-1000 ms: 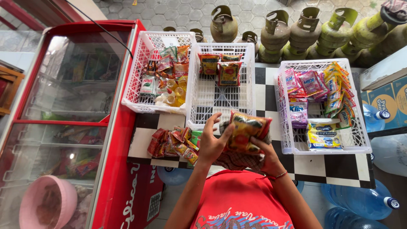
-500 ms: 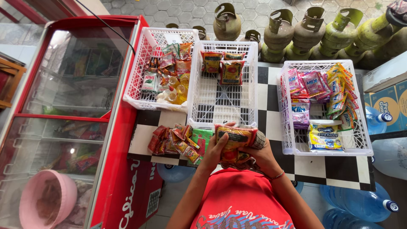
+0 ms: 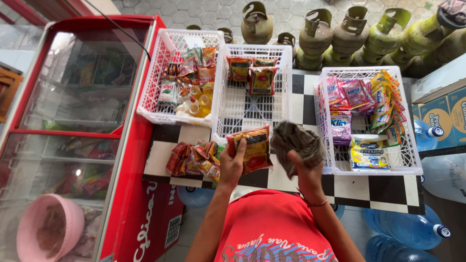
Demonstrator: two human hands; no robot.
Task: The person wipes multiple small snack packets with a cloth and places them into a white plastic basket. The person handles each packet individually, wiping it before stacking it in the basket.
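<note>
We observe the left hand (image 3: 232, 162) closed around a red and yellow snack packet (image 3: 251, 149), held upright above the near edge of the checkered bench (image 3: 383, 190). The right hand (image 3: 302, 167) grips a crumpled grey-brown wrapper (image 3: 296, 140) just beside that packet, fingers wrapped tight. A loose heap of small sachets (image 3: 191, 157) lies on the bench left of the hands, close to the edge. Beyond, the middle white basket (image 3: 252, 109) holds two similar packets (image 3: 252, 75) at its far end; the left basket (image 3: 165, 87) and right basket (image 3: 369, 121) are well stocked. Risk, in our judgement: the left grip pinches only the packet's lower edge, so the packet could tip forward and fall; an elbow brushing the heap could push sachets off the bench edge.
</note>
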